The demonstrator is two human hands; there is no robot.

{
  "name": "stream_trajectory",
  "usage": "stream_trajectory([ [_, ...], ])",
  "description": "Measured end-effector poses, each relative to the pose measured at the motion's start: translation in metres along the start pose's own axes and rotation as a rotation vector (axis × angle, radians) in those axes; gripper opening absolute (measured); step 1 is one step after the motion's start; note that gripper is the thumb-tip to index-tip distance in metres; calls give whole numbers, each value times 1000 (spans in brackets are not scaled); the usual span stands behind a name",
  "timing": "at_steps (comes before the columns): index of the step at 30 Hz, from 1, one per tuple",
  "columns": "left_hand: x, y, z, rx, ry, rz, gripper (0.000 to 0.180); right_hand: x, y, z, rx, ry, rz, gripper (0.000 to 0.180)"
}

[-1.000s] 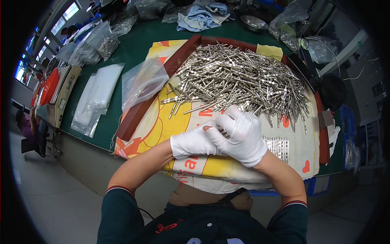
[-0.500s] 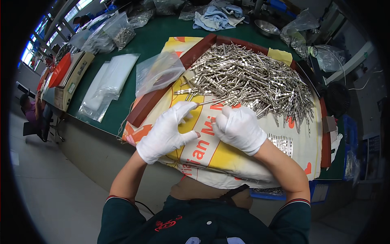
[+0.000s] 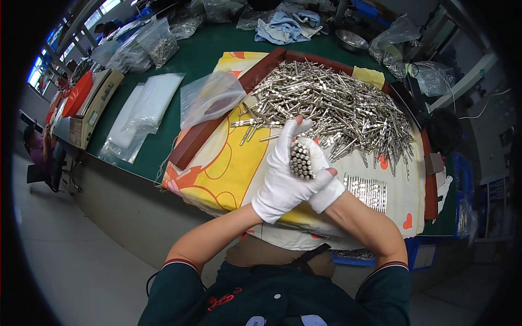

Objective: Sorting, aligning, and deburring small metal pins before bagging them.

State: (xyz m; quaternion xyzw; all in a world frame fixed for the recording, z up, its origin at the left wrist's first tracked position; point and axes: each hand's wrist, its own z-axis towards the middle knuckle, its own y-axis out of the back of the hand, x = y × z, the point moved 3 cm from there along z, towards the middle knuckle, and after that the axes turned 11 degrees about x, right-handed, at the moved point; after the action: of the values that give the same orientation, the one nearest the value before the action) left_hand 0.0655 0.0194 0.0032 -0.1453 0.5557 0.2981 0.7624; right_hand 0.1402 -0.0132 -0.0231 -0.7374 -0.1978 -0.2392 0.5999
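We are cupping a small bundle of metal pins (image 3: 300,161) between our closed left hand (image 3: 283,182) and right hand (image 3: 322,179), the large pin pile (image 3: 331,108) just beyond them unsorted.

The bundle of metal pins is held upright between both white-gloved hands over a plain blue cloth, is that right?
Not quite: the cloth is yellow and white with a printed pattern, not plain blue, as the head view shows. The bundle of metal pins is indeed held upright between the gloved left hand and right hand.
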Motion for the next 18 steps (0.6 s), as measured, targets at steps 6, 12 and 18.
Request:
stream_trajectory([
  [6, -8, 5, 11, 15, -77, -96, 15, -5, 13, -11, -48, 65, -83, 27],
  [12, 27, 16, -1, 83, 176, -204, 10, 69, 16, -14, -103, 417, -875, 49],
  [18, 41, 22, -2, 272, 89, 17, 32, 59, -17, -16, 82, 547, -1725, 54],
])
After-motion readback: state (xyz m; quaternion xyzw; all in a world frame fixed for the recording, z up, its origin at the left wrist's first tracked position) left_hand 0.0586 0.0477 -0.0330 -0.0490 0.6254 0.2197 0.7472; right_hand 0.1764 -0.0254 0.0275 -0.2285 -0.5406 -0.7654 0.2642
